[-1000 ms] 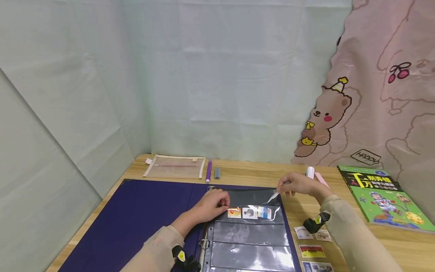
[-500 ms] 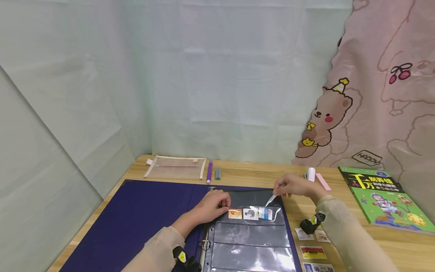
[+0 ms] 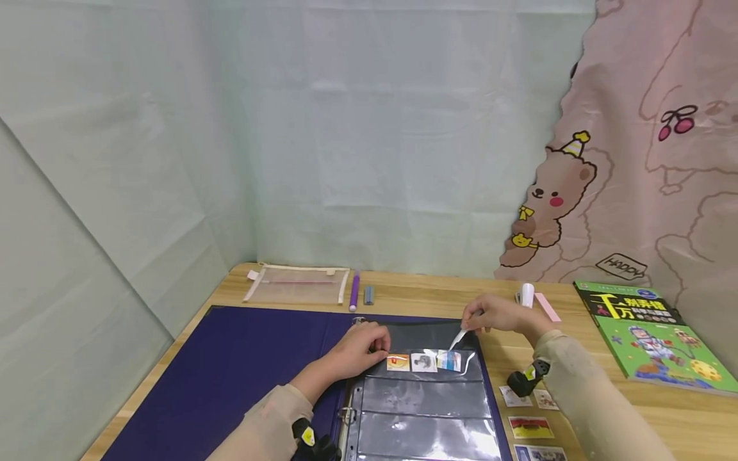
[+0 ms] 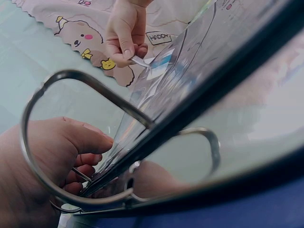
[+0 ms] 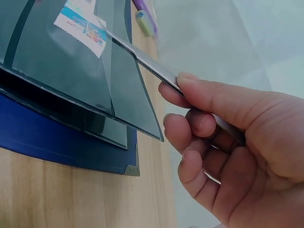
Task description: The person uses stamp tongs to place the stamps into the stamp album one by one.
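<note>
My right hand [image 3: 492, 314] pinches metal tweezers [image 5: 154, 69] between thumb and fingers. Their tips meet the upper edge of a blue-and-white stamp [image 5: 84, 28], which lies in a clear pocket of the black album page [image 3: 425, 396]. To its left in the same row are a grey portrait stamp [image 3: 424, 363] and an orange stamp [image 3: 398, 363]. My left hand [image 3: 360, 346] pinches the clear plastic at the page's inner side, with its thumb [image 4: 95, 140] on top and the other fingers curled beneath, near a metal binder ring [image 4: 31, 137].
The open blue album cover [image 3: 230, 371] spreads left. More stamps, including a red-and-yellow stamp [image 3: 530, 427], lie right of the page. Behind are a mesh pouch [image 3: 300, 291], a purple pen [image 3: 354, 291], a small grey-blue block [image 3: 369, 294] and a white stapler-like object [image 3: 527, 294]. A green book [image 3: 663, 349] lies far right.
My right hand has moved slightly left, bringing the tweezer tips from the pocket above the row onto the blue stamp's top edge. The left hand stays in place.
</note>
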Available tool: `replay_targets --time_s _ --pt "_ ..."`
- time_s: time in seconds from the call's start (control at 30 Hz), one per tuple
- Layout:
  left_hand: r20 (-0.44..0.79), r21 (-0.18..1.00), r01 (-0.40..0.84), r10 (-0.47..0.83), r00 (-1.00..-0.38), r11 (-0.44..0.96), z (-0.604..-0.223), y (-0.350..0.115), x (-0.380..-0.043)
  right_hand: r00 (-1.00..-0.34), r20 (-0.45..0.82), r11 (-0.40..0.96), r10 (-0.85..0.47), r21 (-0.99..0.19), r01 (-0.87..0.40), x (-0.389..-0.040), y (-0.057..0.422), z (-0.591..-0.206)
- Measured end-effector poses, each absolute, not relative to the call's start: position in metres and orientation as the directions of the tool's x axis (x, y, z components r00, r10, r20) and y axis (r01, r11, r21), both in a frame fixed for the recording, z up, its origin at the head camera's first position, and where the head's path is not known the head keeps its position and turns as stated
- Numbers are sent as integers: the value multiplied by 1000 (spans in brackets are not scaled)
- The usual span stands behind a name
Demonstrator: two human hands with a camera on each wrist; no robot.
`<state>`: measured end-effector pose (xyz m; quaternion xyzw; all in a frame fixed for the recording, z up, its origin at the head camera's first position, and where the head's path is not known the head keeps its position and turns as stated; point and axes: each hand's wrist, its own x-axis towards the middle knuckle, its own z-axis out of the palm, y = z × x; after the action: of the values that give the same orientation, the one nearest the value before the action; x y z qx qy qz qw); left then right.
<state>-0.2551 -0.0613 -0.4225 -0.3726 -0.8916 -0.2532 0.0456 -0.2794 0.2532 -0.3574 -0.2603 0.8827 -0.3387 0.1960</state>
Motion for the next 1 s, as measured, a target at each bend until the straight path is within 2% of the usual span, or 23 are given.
replay_targets --time_s 0.47,1.0 --pt "265 429 684 641 -720 590 -423 -62 -255 -759 -197 634 -621 -695 -339 -281 249 -358" --pt "279 420 695 646 -711 584 -422 -61 -254 -795 -233 656 -560 -711 -254 -283 257 -357"
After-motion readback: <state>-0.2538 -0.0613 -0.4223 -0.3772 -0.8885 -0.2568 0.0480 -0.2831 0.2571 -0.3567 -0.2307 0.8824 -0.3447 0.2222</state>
